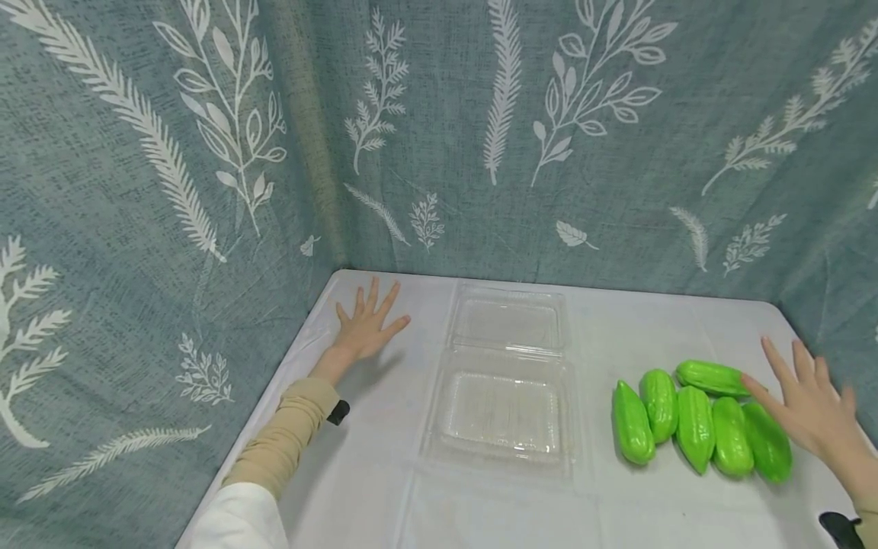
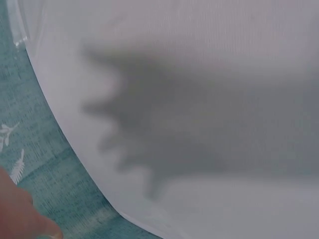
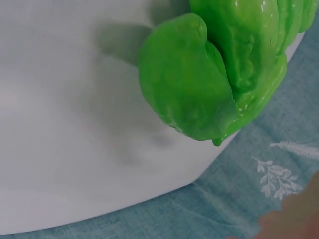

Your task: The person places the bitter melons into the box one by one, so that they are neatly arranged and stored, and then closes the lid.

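Note:
My left hand [image 1: 365, 329] is spread wide over the far left of the table, its shadow falling on the white cover below; it holds nothing. At the right, my right hand [image 1: 812, 404] is also spread, fingers apart, beside a group of bright green, ridged, glossy vegetables that look like bitter melons [image 1: 695, 428]. Its thumb overlaps the end of the one lying crosswise [image 1: 709, 378] at the back. In the right wrist view the nearest green vegetable [image 3: 184, 79] lies against the others. Between the hands, a clear plastic clamshell box [image 1: 504, 412] lies opened flat, with its lid [image 1: 507, 320] toward the back.
A white cover [image 1: 507, 518] lies over the table. Blue-green curtains with white leaf prints [image 1: 466, 221] hang along the table's back and sides. Black wrist straps [image 1: 339, 412] show on both arms.

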{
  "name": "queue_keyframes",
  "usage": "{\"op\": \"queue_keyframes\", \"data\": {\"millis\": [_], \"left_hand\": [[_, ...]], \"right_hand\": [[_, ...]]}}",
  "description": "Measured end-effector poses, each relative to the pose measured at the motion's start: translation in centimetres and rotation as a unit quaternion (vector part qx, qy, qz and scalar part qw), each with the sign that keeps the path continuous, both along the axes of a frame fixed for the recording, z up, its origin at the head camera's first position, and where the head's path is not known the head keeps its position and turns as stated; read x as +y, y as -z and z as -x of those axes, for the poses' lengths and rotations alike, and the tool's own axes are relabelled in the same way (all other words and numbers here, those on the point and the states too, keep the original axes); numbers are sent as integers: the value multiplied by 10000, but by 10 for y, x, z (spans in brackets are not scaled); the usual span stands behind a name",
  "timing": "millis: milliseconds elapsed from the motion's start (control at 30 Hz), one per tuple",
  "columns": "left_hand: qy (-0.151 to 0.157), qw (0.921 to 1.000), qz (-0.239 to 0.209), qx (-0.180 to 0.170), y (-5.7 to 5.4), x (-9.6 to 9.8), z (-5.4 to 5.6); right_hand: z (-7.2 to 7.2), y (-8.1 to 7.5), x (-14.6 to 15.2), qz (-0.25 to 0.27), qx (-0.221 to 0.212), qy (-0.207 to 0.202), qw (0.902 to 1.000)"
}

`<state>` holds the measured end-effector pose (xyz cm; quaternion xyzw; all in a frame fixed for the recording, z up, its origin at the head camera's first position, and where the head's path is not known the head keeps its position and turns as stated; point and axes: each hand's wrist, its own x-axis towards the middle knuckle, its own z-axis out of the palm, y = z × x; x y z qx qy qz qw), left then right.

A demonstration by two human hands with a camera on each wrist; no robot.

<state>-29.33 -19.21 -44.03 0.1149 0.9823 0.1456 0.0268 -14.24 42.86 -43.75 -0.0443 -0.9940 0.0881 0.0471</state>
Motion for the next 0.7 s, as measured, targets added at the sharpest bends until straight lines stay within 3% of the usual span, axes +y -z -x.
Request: {"op": "queue_keyframes", "data": {"millis": [433,700], "left_hand": [[254,9977,-614,-141,10,15,-16],[381,9926,-1100,-347,15,21,-27]], "right_hand": [[-14,13,1,367,-141,82,9992],[-26,19,-3,898,-94,136,9958]]}}
